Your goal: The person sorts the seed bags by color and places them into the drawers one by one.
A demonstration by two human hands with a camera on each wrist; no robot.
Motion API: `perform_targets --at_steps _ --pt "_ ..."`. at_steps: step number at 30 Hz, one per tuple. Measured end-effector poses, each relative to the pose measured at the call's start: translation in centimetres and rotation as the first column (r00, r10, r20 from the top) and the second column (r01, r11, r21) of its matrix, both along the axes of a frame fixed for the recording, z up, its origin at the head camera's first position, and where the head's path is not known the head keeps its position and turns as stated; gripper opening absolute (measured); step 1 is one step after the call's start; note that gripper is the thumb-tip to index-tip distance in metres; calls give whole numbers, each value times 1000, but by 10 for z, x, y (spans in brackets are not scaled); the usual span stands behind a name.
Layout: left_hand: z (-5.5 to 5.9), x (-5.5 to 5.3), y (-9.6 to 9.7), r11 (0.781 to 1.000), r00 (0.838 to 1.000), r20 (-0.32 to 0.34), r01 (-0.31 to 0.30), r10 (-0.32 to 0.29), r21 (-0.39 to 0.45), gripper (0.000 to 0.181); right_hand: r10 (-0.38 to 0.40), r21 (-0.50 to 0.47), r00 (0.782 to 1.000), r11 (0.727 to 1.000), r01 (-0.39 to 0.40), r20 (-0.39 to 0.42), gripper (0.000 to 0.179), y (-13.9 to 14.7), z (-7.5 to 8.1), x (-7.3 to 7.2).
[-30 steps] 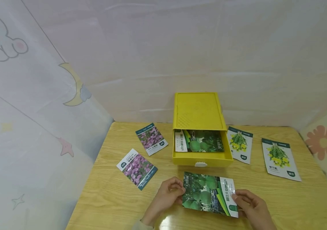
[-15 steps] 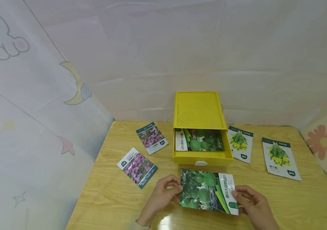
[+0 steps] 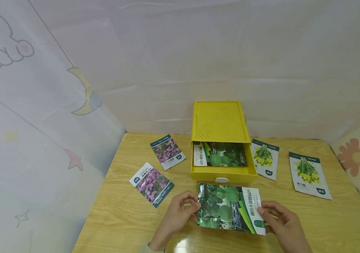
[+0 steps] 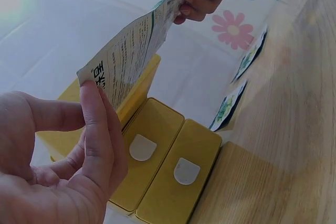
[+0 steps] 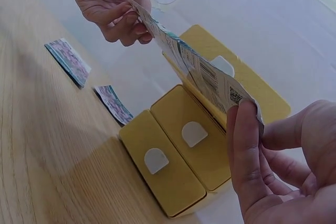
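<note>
A seed packet (image 3: 217, 205) with round green gourds on its front is held up by both hands, before the yellow drawer box (image 3: 219, 121). My left hand (image 3: 178, 214) pinches its left edge between thumb and fingers. The white right edge is gripped by my right hand (image 3: 282, 223). Printed text and a barcode show on the packet's back (image 5: 202, 74) in the right wrist view. The top drawer (image 3: 224, 177) is pulled out, and a similar gourd packet (image 3: 225, 154) lies inside it. Two lower drawers (image 4: 181, 174) are closed.
Two purple-flower packets (image 3: 167, 153) lie on the wooden table (image 3: 116, 214) left of the box. Two yellow-flower packets (image 3: 309, 175) lie to its right, the nearer one close beside the box. A pale patterned cloth (image 3: 167, 70) hangs behind the table.
Both hands have shifted the gourd packet slightly away from the body, closer to the open drawer. Their hold on it stays the same, and the other packets have not moved.
</note>
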State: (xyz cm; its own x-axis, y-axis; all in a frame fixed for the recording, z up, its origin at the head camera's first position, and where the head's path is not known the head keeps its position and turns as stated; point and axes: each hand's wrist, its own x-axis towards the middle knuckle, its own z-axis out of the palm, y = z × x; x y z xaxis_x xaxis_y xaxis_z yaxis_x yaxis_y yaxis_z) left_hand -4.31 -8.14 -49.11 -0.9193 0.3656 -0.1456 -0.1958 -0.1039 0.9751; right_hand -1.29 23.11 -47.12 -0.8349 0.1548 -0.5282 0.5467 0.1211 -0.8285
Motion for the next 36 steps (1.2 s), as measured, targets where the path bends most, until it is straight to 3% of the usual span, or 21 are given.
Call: perform_targets --at_steps 16,24,36 --pt "17 6 -7 1000 1000 3 -9 9 2 20 -3 -18 999 1000 2 -44 49 -5 8 -2" --pt "23 8 -11 1000 1000 -2 -6 6 -8 22 11 -23 998 1000 -13 -62 38 -9 17 0" --pt "31 6 -17 1000 1000 9 19 -19 17 26 22 -21 993 999 -24 -117 43 -11 23 2"
